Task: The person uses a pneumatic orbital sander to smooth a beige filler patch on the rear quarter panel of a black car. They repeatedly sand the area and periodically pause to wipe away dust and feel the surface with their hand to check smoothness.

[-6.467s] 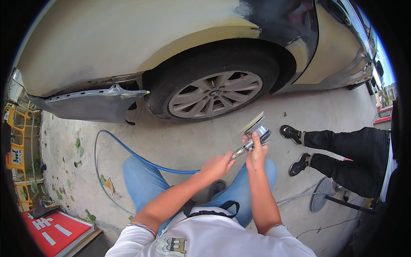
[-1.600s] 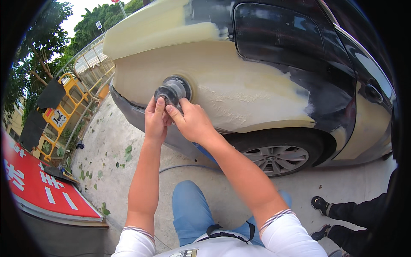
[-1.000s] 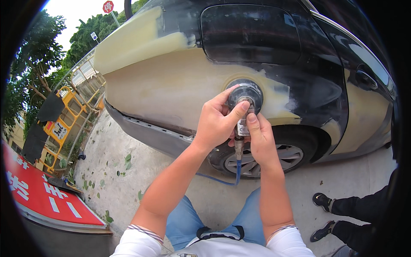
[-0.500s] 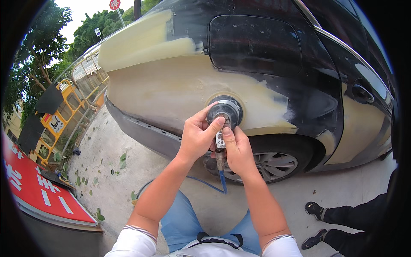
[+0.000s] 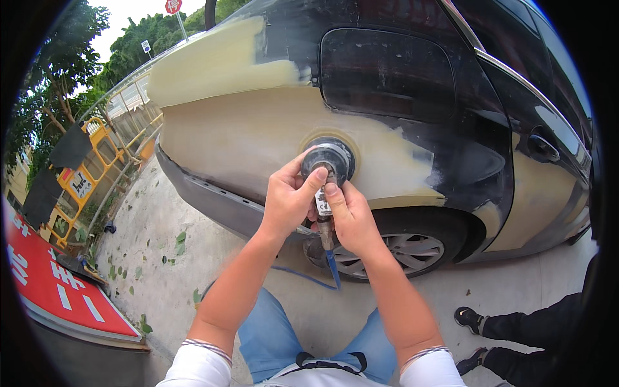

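Both my hands are wrapped round a black pneumatic sander [image 5: 333,157], its round pad against the filler-coated rear side panel [image 5: 238,132] of a dark car. My left hand [image 5: 288,197] grips the head and body from the left, its thumb on top. Lower down, my right hand [image 5: 351,216] closes round the body and handle, thumb lying along it. From the handle's metal fitting a blue air hose [image 5: 333,267] drops toward the ground. The pad's face is hidden against the panel. Above right lies the closed fuel flap [image 5: 387,72].
Below the panel sit the rear wheel [image 5: 412,251] and, to the left, the grey bumper [image 5: 206,193]. A person's black-clad legs and shoes [image 5: 469,318] stand at right. A red sign board [image 5: 61,277] and a yellow barrier [image 5: 97,161] are at left. Leaves lie on the concrete.
The sander and both hands have shifted slightly left and upward along the panel, the grip unchanged. The view itself has moved a little too.
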